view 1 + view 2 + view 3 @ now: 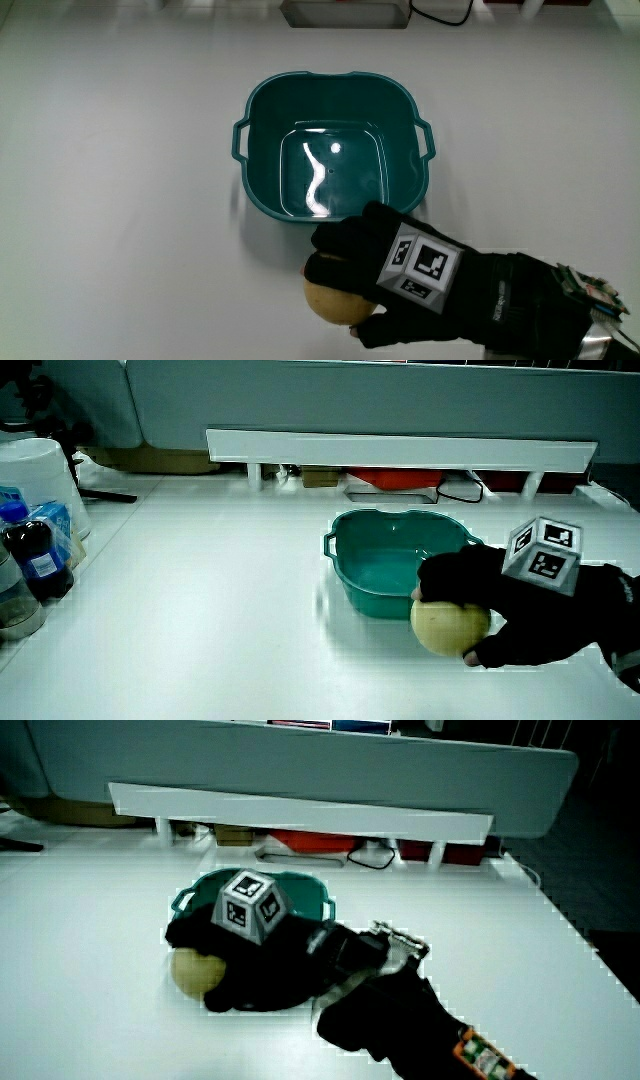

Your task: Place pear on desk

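Note:
A pale yellow pear rests on the white table just nearer to the person than the teal tub. The hand in its black glove lies over the pear, fingers curled around it. In both side views the pear sits low at the table surface beside the tub, with the hand wrapped on it. The tub holds nothing. The patterned cube shows on the back of the hand.
A low white partition runs along the table's edge farthest from the person, with cables and boxes under it. A dark bottle, a blue pack and a white container stand at the table's edge in a side view.

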### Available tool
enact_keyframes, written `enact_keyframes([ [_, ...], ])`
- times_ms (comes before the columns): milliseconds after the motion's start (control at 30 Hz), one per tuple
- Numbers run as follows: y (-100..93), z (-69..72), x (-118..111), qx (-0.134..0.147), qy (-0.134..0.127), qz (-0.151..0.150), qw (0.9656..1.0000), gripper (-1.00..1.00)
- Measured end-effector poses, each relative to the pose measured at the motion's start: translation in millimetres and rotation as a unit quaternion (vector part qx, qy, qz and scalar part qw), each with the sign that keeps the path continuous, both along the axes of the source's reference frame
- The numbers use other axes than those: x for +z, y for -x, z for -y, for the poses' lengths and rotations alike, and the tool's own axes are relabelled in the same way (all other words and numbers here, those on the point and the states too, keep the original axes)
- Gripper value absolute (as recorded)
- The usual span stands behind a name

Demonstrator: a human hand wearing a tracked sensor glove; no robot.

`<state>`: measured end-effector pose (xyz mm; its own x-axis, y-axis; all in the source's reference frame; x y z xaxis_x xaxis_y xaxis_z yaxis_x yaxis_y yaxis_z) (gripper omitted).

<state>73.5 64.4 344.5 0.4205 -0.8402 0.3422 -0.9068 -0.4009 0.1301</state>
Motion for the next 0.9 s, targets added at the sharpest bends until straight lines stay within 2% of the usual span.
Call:
enact_keyframes([
  [133,2.0,-6.9,11.0,0.002,-0.002,0.007,1.0000,0.00],
  [233,3.0,-12.9,21.3,-0.016,-0.012,-0.045,0.9988,0.00],
  [433,8.1,-24.0,39.0,-0.026,-0.001,-0.056,0.9981,0.00],
  [600,12.9,-29.4,49.8,-0.032,0.005,-0.076,0.9965,0.00],
  [900,16.8,-35.1,67.4,-0.040,0.018,-0.095,0.9946,0.00],
])
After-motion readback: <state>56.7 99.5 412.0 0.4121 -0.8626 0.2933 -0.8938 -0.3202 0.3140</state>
